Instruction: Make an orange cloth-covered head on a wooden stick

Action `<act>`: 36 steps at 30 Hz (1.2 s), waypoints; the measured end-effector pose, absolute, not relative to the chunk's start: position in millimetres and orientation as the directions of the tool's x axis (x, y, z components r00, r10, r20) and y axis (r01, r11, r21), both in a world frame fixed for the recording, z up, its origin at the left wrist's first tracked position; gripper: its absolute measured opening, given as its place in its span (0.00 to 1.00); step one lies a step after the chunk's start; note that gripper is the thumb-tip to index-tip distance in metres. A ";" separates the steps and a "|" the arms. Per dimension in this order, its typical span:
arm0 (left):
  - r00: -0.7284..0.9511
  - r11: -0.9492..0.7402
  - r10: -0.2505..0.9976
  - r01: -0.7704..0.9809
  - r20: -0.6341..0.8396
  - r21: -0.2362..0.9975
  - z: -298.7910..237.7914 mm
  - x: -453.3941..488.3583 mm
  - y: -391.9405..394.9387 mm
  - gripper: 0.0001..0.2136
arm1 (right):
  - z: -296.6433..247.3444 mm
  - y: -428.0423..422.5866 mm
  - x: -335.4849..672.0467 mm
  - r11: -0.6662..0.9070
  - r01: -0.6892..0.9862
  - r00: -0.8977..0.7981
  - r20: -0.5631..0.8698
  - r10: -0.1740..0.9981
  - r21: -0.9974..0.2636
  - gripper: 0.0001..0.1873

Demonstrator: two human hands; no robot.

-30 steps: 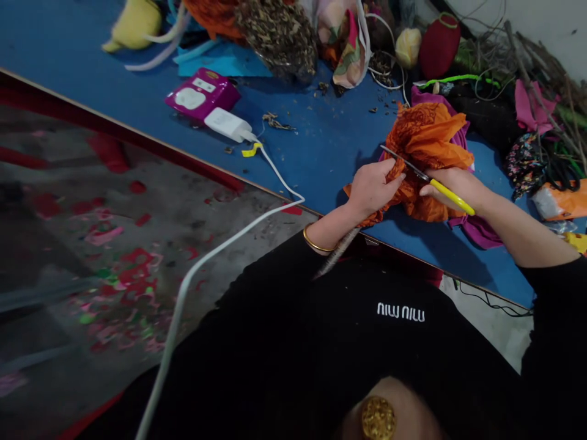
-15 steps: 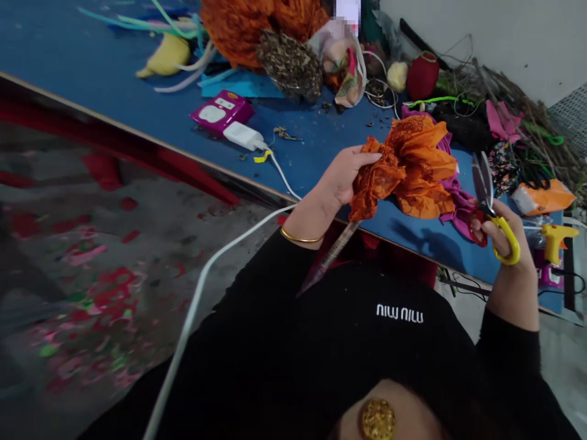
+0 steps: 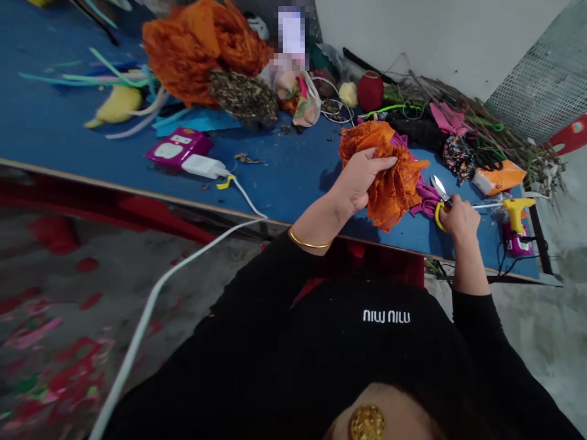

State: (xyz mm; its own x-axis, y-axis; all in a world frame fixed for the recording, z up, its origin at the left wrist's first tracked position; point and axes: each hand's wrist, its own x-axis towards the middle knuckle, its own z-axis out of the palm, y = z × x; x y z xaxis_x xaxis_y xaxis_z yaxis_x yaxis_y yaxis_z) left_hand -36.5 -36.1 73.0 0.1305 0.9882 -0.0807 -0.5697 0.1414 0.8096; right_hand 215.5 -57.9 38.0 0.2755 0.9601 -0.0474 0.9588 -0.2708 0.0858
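Observation:
My left hand [image 3: 360,180] is closed round a crumpled orange fabric flower [image 3: 389,171] and holds it up above the blue table [image 3: 284,177]. My right hand [image 3: 458,217] grips yellow-handled scissors [image 3: 439,194] low over the table's right part, blades pointing away, close to purple cloth [image 3: 424,198]. A gold bangle [image 3: 307,241] circles my left wrist.
A yellow glue gun [image 3: 518,211] lies right of my right hand. A magenta power strip [image 3: 177,146] with a white charger [image 3: 204,165] and white cable sits at left. A big orange fabric heap [image 3: 202,43], twigs [image 3: 463,110], a red ball [image 3: 370,91] and an orange packet [image 3: 499,177] crowd the back.
The scissors have left the orange flower: my right hand swung them out to the right and down to the table. My left hand lifted the flower. The view shifted rightward.

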 end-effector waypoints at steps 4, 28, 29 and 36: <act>0.177 0.212 0.975 -0.586 -0.132 0.782 74.1 -20.6 -30.8 0.08 | 54.6 -65.5 216.2 -0.260 0.965 0.258 0.046 0.965 0.043 0.21; -0.048 0.078 0.992 -0.513 -0.119 0.855 42.8 -20.9 -14.9 0.06 | 13.6 -26.6 229.1 0.227 0.127 0.580 0.258 0.773 -0.966 0.28; -0.048 0.080 0.992 -0.508 -0.121 0.858 42.4 -22.2 -14.3 0.08 | 14.3 -27.0 231.0 0.218 0.162 0.599 0.271 0.753 -0.962 0.29; -0.013 0.149 0.979 -0.628 -0.202 0.764 50.0 4.1 -20.3 0.11 | 33.9 -66.2 175.4 0.210 0.648 0.358 0.537 0.764 -0.732 0.23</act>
State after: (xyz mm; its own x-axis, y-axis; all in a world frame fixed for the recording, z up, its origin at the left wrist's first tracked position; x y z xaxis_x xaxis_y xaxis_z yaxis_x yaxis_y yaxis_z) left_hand 4.1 -20.3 50.0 -0.0133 0.9794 -0.2016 -0.6276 0.1488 0.7642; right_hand 175.4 -66.2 33.9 0.3582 0.7639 0.5368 0.6482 0.2104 -0.7319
